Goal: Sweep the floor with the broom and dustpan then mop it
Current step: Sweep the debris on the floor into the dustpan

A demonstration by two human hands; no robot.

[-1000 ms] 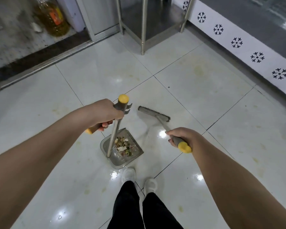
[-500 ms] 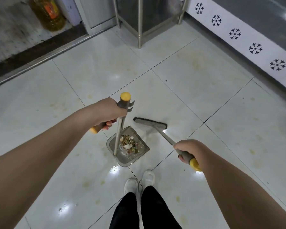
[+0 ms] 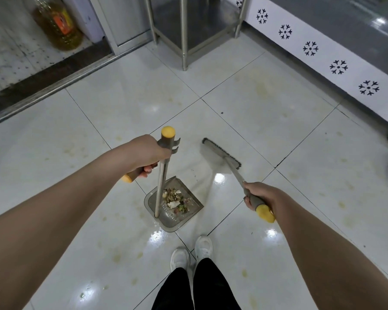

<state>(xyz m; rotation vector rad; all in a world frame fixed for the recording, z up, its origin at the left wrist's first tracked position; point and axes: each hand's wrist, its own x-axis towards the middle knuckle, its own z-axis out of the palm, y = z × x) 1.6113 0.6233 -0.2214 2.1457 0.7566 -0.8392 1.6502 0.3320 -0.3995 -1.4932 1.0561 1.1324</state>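
Observation:
A grey dustpan [image 3: 184,217] stands on the white tiled floor [image 3: 267,121] just ahead of my white shoes [image 3: 192,253], holding a small heap of food scraps [image 3: 175,200]. Its upright metal pole [image 3: 162,175] has a yellow cap, and my left hand [image 3: 147,154] grips the side handle near the top. My right hand [image 3: 259,195] holds the yellow-tipped handle of the broom. The broom head [image 3: 221,154] rests on the floor to the right of the dustpan, a short way from its open edge.
Steel legs of a stand [image 3: 184,34] rise at the top centre. A dark metal door threshold [image 3: 54,81] runs across the upper left, with a large oil bottle [image 3: 57,23] beyond it. A white wall base with black snowflake marks [image 3: 338,67] borders the right. Yellowish stains dot the tiles.
The broom head has swung out to the right and farther from the dustpan. My right hand moved slightly right. The dustpan and my left hand stay about where they were.

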